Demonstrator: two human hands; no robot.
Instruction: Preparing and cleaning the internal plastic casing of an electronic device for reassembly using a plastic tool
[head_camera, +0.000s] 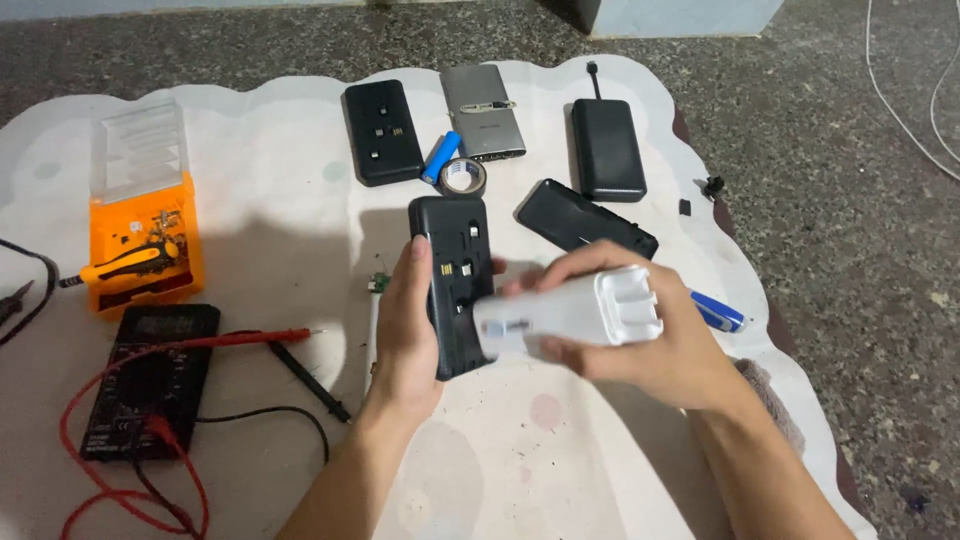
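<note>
My left hand (405, 320) grips a black power bank (452, 270) by its left edge, holding it upright over the mat with its slotted face toward me. A white, blocky power bank shell (570, 312) lies sideways in my right hand (650, 345), fingers wrapped around it. The white shell overlaps the black one's lower right corner. Both are held above a white, scallop-edged mat (280, 230).
Three more black power banks (383, 130) (607, 148) (585, 222) and a silver one (483, 110) lie at the back, with a blue cell (440, 156) and tape roll (463, 176). At left sit an orange parts box (145, 250) and a black multimeter (150, 380) with red and black leads.
</note>
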